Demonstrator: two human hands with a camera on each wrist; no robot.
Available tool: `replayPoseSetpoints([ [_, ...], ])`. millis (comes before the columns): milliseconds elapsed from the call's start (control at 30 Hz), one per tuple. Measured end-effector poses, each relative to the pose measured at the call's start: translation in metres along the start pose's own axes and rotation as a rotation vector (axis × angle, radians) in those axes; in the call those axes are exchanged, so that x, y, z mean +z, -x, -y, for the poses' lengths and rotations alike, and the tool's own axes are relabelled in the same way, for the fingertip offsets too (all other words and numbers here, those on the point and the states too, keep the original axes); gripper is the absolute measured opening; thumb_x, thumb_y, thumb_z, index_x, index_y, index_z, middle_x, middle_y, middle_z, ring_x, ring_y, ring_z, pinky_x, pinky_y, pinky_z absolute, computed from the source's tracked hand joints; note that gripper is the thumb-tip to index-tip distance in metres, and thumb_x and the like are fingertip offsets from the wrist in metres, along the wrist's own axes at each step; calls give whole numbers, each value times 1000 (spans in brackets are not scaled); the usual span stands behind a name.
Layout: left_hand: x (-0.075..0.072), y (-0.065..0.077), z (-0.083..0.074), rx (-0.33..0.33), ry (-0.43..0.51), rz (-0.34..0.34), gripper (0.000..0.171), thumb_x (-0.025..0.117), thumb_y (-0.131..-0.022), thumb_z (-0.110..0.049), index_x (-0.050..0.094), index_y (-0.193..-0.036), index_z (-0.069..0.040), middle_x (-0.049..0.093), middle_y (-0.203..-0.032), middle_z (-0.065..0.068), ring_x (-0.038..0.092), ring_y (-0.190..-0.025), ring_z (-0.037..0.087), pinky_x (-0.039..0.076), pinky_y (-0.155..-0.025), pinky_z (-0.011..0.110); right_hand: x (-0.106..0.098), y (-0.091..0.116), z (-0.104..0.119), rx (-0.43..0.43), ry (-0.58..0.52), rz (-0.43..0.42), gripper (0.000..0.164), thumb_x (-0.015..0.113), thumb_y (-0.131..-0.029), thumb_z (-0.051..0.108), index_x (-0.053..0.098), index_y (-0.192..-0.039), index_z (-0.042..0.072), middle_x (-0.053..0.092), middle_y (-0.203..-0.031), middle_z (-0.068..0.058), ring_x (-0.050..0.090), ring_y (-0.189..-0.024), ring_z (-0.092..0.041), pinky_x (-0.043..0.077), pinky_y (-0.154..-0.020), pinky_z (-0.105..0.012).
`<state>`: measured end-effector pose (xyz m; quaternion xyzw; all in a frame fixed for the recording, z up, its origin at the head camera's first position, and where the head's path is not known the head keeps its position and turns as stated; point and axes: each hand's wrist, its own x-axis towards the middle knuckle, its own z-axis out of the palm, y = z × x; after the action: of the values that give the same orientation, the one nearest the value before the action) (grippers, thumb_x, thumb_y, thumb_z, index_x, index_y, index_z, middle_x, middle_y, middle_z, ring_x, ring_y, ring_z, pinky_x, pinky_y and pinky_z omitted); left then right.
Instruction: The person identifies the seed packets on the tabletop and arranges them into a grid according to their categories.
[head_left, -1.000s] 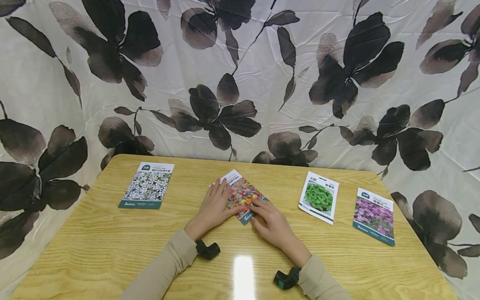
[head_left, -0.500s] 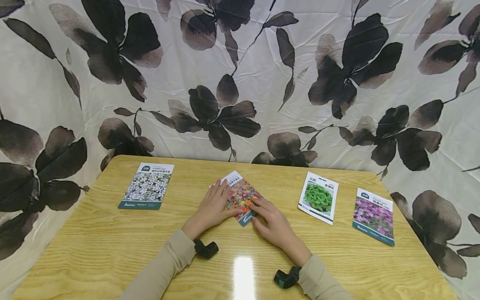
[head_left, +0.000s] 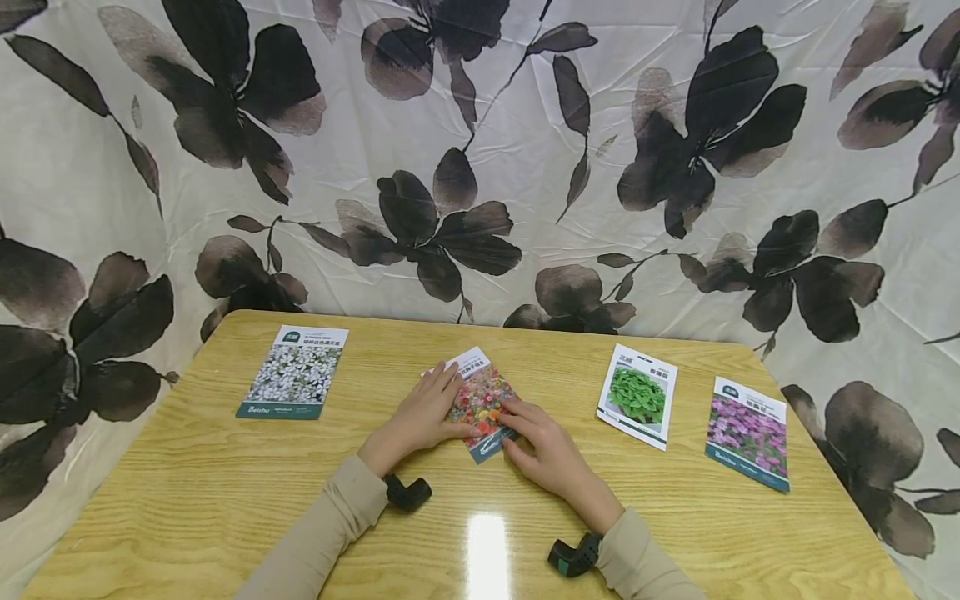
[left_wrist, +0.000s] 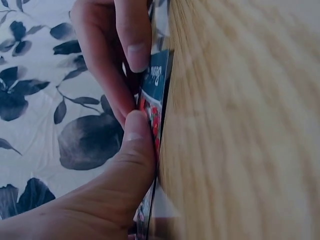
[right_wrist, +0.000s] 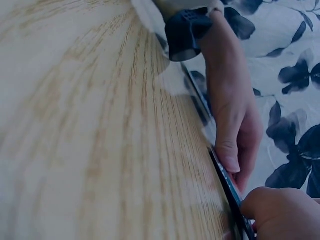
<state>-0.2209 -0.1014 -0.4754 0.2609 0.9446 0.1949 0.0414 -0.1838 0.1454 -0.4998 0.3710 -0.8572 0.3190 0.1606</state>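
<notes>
At the far left of the yellow wood-grain desk, a flat rectangular paper-like packet printed with white flowers lies well apart from the hands and seems at little risk. Next comes the bare left hand, its fingers nearly straight across the upper left of a thin rectangular packet printed with red and orange flowers, thumb on its face; it presses rather than grips. That red-and-orange packet sits askew on the desk between the 2 hands. The bare right hand touches its lower right side with loosely bent fingers; whether the thumb is under the edge I cannot tell. Uneven pressure from the 2 sides could over-rotate or buckle the packet, and the glossy desk would probably let it skid. Farther right, a white-bordered rectangular packet showing green leaves could be knocked crooked if the right hand swings wide. Last, a rectangular packet of purple-pink flowers lies near it, so a hard knock might push those 2 together.
</notes>
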Motion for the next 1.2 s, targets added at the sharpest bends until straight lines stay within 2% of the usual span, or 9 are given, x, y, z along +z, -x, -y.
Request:
replayPoseSetpoints([
  [367,-12,4,1,25,56,97,96,73,-85,-51,33,-152,5,18,-162,20,7,-150,37,9,-121,49,3,-1,0,-62,-48,28,38,72,-90,12,67,-126,2,57,-139,-16,53,-129,-33,45,-104,-48],
  [667,-19,5,1,47,79,169,98,77,-83,-47,30,-154,2,16,-164,15,7,-151,34,11,-121,50,1,-1,3,-74,-94,86,40,74,-90,17,67,-127,3,55,-141,-16,50,-132,-33,43,-106,-48],
  [933,-22,5,3,52,112,205,101,79,-80,-46,29,-155,-2,13,-165,11,5,-152,31,12,-120,52,1,0,10,-42,-53,128,44,73,-92,25,65,-131,7,51,-146,-14,47,-135,-31,44,-105,-49],
  [1200,-26,8,-1,53,89,215,98,80,-81,-45,31,-154,0,14,-165,12,7,-151,32,13,-120,50,3,-1,16,-39,-7,109,47,75,-90,27,65,-133,8,53,-144,-12,51,-131,-30,47,-101,-48],
])
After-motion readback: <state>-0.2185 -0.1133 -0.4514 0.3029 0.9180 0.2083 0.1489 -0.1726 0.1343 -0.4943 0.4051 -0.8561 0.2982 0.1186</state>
